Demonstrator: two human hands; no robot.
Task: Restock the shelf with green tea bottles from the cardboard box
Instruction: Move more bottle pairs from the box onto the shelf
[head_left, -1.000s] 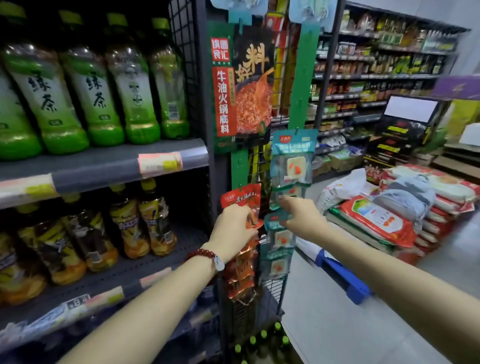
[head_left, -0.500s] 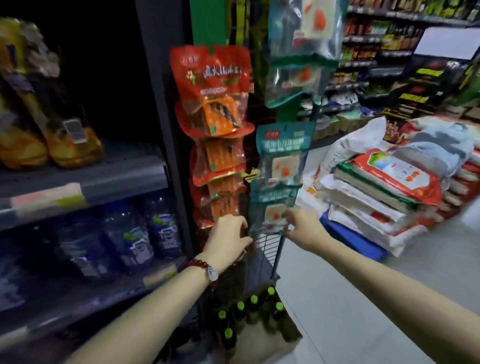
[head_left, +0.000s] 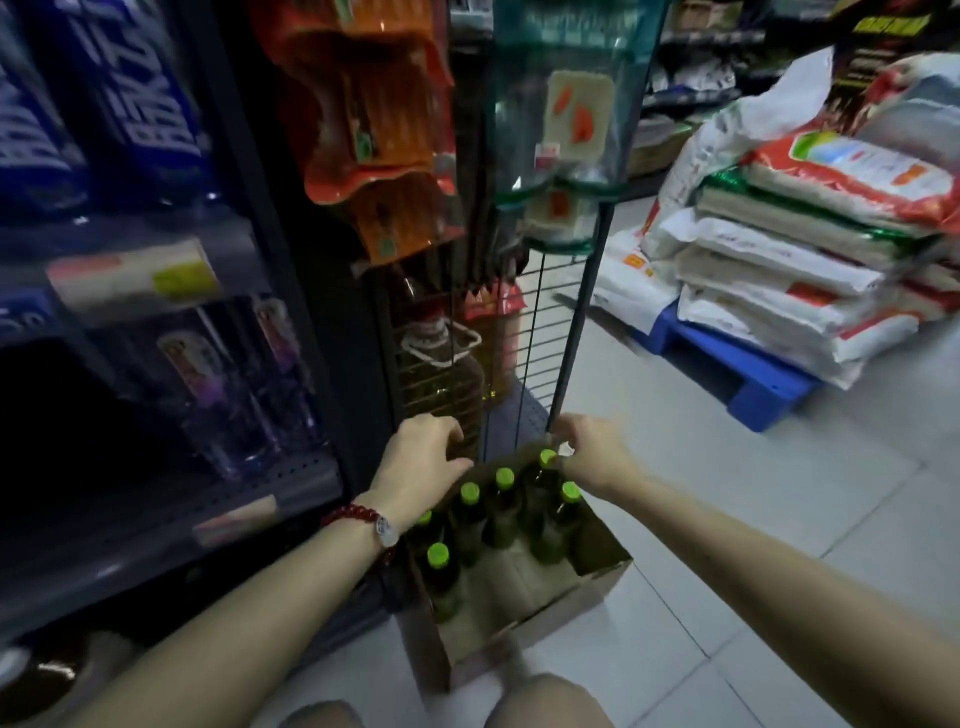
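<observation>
Head view: both hands reach down over the box of bottles.
Right hand (head_left: 589, 456) has its fingers pinched at the green cap of the far bottle (head_left: 546, 460); left hand (head_left: 423, 456) hovers half-curled and empty above the box's (head_left: 597, 587) left rim. Six green-capped bottles show upright inside. Box sits on the floor beside the dark shelf (head_left: 249, 525).

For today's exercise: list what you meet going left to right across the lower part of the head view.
Lower shelf edge → left hand → cardboard box → right hand → blue pallet
</observation>
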